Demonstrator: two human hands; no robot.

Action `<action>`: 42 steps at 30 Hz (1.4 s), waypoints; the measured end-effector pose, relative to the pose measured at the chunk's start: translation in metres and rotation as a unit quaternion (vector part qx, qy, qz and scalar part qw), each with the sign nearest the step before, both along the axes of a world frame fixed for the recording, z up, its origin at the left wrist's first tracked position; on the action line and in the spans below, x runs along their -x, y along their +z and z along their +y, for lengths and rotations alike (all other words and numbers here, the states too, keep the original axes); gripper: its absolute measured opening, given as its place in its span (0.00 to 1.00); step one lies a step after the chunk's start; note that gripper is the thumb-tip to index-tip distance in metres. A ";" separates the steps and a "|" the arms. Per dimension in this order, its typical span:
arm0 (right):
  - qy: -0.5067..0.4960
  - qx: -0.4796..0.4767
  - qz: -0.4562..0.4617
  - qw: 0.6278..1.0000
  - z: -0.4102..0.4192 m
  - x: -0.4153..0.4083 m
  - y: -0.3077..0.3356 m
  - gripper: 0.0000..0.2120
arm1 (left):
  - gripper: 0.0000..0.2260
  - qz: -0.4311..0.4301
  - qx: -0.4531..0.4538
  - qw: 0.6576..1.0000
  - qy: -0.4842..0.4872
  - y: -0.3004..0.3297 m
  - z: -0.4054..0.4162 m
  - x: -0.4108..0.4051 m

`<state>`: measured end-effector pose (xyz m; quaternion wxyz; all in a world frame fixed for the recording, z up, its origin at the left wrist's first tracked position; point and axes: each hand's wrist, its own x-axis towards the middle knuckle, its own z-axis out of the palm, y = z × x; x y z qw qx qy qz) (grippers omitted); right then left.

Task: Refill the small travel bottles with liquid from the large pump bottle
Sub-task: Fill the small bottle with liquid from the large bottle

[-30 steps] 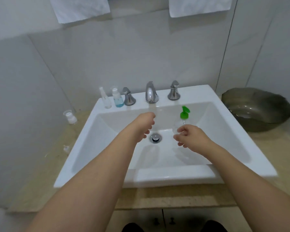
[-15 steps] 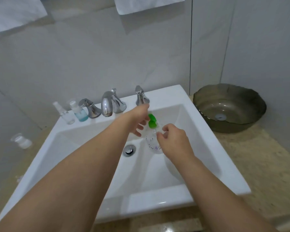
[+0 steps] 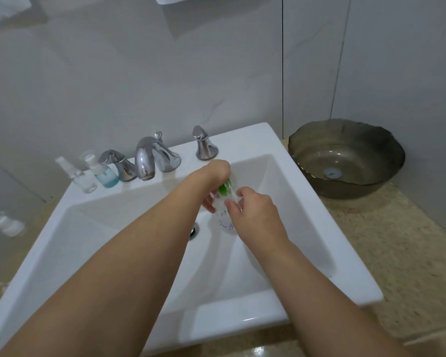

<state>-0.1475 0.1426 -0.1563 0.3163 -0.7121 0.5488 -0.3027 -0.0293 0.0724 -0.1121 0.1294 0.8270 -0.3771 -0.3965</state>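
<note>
A clear pump bottle (image 3: 224,217) with a green pump head (image 3: 225,188) stands over the white sink basin (image 3: 144,253). My right hand (image 3: 252,215) grips its body. My left hand (image 3: 214,180) is curled over the green pump head from above. Two small travel bottles stand on the sink's back left ledge: a clear spray bottle (image 3: 84,180) and one with blue liquid (image 3: 104,173). A third small bottle (image 3: 8,225) lies on the counter at far left, blurred.
Chrome faucet (image 3: 146,157) and two handles (image 3: 204,144) sit on the back ledge. The drain (image 3: 194,231) is beside the pump bottle. A dark glass bowl (image 3: 345,161) stands on the beige counter (image 3: 397,253) at right. Towels hang above.
The view swung left to right across the sink. My left hand moved from mid-basin onto the green pump head, and my right hand stayed wrapped around the bottle.
</note>
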 end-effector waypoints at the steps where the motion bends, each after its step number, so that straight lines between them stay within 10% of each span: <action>1: 0.000 0.003 0.012 1.000 -0.001 -0.001 0.000 0.12 | 0.19 -0.006 0.009 1.000 0.006 -0.001 0.000 0.001; 14: 0.004 0.000 0.036 0.999 -0.001 -0.005 0.000 0.14 | 0.19 -0.015 -0.011 1.000 -0.003 -0.007 -0.005 -0.005; 24: 0.007 0.024 0.016 1.000 0.000 -0.004 0.003 0.15 | 0.41 0.088 -0.050 0.995 0.014 0.016 -0.015 -0.013; 42: 0.016 0.018 0.061 0.998 -0.003 -0.005 -0.002 0.12 | 0.26 -0.061 0.069 0.995 -0.037 -0.023 -0.021 0.002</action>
